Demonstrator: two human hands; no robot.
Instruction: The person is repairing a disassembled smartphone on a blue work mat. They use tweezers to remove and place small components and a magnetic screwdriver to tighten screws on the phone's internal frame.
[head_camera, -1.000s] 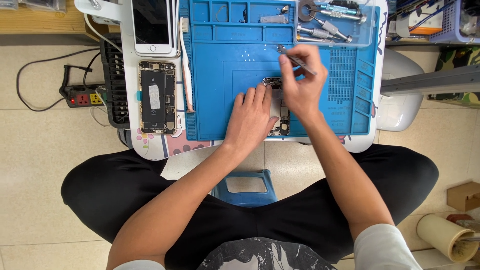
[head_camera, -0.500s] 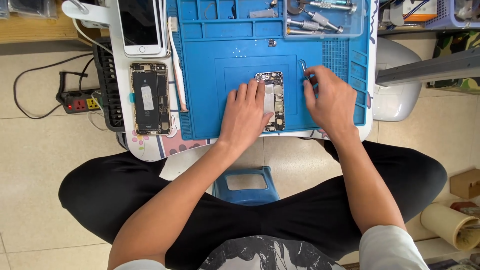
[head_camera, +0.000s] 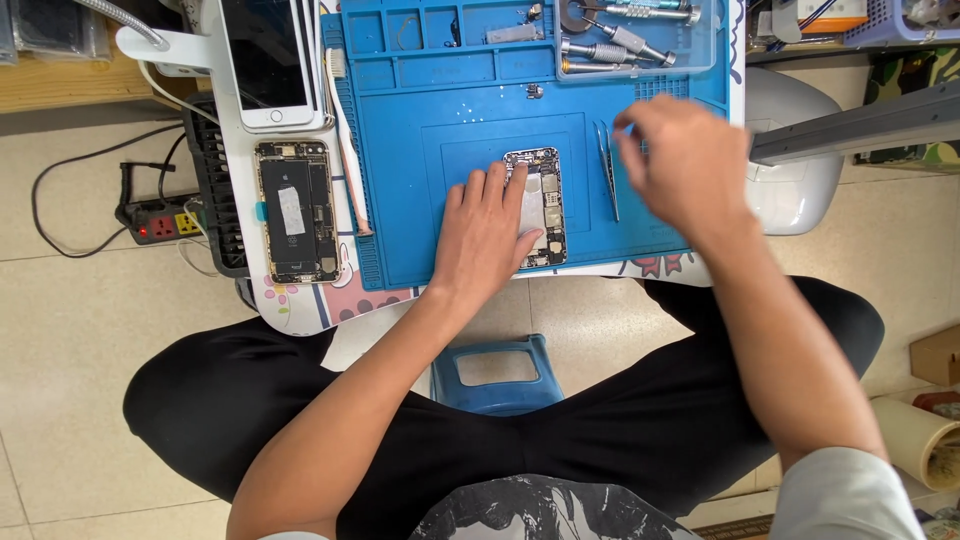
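The left hand lies flat with fingers spread on the opened phone at frame centre, tweezers just right of it, while the blurred right hand, its finger state impossible to tell, hovers beside the tweezers below the screwdrivers.

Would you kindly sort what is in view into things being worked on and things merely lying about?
In hand:
- opened phone under the left hand
- tweezers on the blue mat, beside the blurred right hand

Lying about:
- second opened phone
- white phone
- screwdrivers in a tray
- power strip

Small white table, blue work mat, opened phone, white phone
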